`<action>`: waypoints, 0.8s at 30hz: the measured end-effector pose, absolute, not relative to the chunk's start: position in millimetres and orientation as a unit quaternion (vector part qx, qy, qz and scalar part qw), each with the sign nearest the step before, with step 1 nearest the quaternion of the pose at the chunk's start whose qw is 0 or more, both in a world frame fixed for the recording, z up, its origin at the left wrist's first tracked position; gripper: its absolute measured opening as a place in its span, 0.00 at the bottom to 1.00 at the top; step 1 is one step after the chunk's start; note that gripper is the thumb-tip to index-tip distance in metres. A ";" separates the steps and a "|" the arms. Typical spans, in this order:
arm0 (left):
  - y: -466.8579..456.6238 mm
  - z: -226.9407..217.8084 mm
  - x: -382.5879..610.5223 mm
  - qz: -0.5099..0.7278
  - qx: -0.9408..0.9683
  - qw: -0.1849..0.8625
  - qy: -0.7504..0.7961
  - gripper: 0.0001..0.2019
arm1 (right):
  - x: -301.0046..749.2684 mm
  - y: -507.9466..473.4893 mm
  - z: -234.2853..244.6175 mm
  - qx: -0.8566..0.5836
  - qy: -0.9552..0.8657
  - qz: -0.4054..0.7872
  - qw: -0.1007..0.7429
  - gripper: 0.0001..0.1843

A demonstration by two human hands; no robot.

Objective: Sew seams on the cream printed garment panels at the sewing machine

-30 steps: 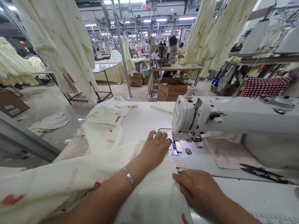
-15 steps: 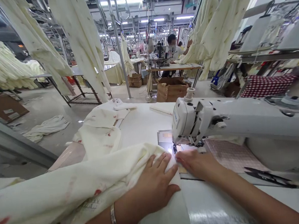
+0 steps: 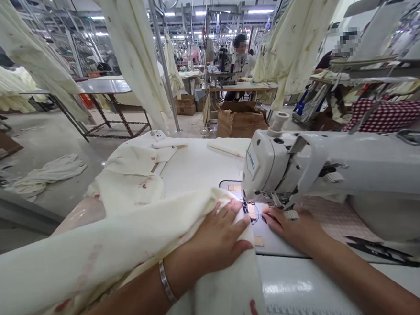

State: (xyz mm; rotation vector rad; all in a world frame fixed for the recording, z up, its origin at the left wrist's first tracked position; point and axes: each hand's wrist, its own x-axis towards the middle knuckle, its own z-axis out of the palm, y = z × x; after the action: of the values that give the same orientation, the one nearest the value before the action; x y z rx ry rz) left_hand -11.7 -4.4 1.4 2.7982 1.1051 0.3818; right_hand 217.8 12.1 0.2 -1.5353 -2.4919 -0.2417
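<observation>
A cream garment with small red printed motifs (image 3: 94,252) lies across the left of the sewing table, its edge beside the presser foot (image 3: 245,208). My left hand (image 3: 217,236) rests flat on this cloth with fingers stretched out, the fingertips just left of the foot. A white sewing machine (image 3: 268,165) stands over the work. Under its head, to the right of the needle, my right hand (image 3: 290,226) has its thumb and fingers drawn together low over the machine bed (image 3: 269,242). Whatever lies between those fingertips is too small to make out.
Black thread snips (image 3: 380,251) lie right of my right forearm. A printed ruler scale (image 3: 307,314) runs along the table's front. Cream garments (image 3: 131,52) hang beyond the table, and a cardboard box (image 3: 241,119) stands on the floor. A co-worker (image 3: 241,59) sits farther back.
My right hand has moved right, away from the presser foot, uncovering more of the machine bed. My left hand stays on the cloth. The camera view has shifted slightly.
</observation>
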 end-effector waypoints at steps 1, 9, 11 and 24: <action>-6.2 1.1 -10.6 0.129 0.921 0.045 0.366 0.21 | 217.2 11.5 0.5 -0.524 -0.842 -0.081 0.102 0.14; -20.0 -4.4 -1.4 0.172 0.931 0.045 0.320 0.07 | 222.8 12.8 -13.2 -0.541 -0.827 -0.098 0.114 0.18; -13.9 -5.7 -1.8 0.190 0.927 0.050 0.319 0.05 | 223.4 11.0 -10.4 -0.528 -0.834 -0.098 0.126 0.20; 7.4 4.3 -3.6 0.189 0.916 0.106 0.337 0.07 | 199.6 -29.3 -2.7 -0.274 -0.952 0.012 0.138 0.12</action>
State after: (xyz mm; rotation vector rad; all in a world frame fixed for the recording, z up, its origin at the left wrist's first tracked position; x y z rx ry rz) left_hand -3.6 7.4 4.3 2.6989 0.9928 0.5575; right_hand 199.6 -29.3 -2.7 -0.7924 -2.7529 0.0350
